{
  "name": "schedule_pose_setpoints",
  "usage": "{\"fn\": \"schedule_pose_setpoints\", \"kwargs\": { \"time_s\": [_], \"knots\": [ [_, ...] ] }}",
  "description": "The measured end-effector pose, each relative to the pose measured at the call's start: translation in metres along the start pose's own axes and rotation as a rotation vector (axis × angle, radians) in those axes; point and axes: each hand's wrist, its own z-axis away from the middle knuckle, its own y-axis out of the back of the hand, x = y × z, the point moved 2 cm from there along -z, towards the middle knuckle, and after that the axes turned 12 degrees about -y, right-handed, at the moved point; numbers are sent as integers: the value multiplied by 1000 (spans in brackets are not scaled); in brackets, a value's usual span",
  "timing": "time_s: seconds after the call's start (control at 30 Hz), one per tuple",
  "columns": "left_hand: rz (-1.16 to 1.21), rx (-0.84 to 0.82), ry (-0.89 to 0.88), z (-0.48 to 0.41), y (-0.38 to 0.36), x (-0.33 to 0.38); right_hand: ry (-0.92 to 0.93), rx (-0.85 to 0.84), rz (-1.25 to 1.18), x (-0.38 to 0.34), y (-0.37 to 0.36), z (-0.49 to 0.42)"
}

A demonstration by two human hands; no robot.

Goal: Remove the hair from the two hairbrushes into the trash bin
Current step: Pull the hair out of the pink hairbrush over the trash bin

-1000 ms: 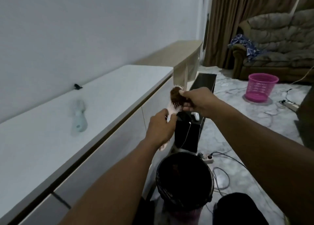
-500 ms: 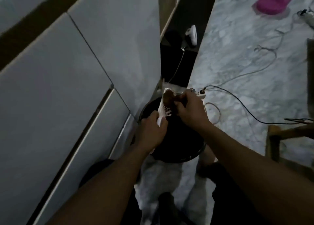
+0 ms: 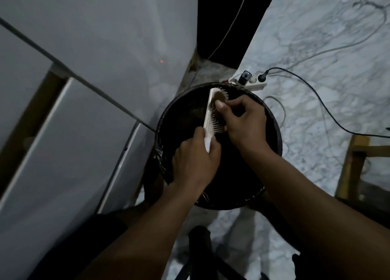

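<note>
While both hands work over its dark mouth, the bin [image 3: 274,131] sits directly beneath them on the floor [image 3: 337,47], a round black pail with a dark liner crinkled over its rim; its inside is too dark to make out. To the left of the hands runs the pale front of a cabinet [image 3: 84,89], its panels split by thin dark seams, and the bin stands just beside its corner. Beyond the hands, at the far rim of the bin, lies a white power strip [image 3: 252,85] with plugs in it, and a black cable [image 3: 316,93] curves away from it across the marbled floor to the right of the right hand. Past that, a tall black box stands against the cabinet end with a thin white lead trailing down its side. The left hand [image 3: 195,162] is closed around the handle of a white brush [image 3: 209,119], holding it tilted so that the head points away from the person and the bristles face right. The right hand [image 3: 244,122] is pressed against those bristles, thumb and fingers pinched on a brown clump of hair [image 3: 220,98] near the tip of the head, still caught in the pins above the bin.
</note>
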Motion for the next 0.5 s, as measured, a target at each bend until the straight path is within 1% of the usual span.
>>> {"fn": "schedule_pose_setpoints", "kwargs": {
  "time_s": [0.1,0.17,0.2,0.3,0.33,0.37,0.43,0.5],
  "knots": [
    [27,-26,-7,-17,-1,4,-77,57,-41,3,6,-20],
    [5,-64,10,-23,1,4,-140,61,-57,5,9,-24],
    [-11,-82,23,-25,2,3,-195,34,-105,7,8,-25],
    [-49,-103,46,-28,4,0,-400,-94,-365,9,3,-24],
    [-54,-105,50,-28,3,-1,-433,-118,-401,9,3,-24],
    [-64,-109,45,-27,3,-1,-439,-135,-409,9,2,-24],
    [-100,-128,5,-24,0,1,-391,-138,-338,9,3,-22],
    [-125,-159,-37,-21,-3,5,-301,-54,-208,9,5,-20]
  ]
}}
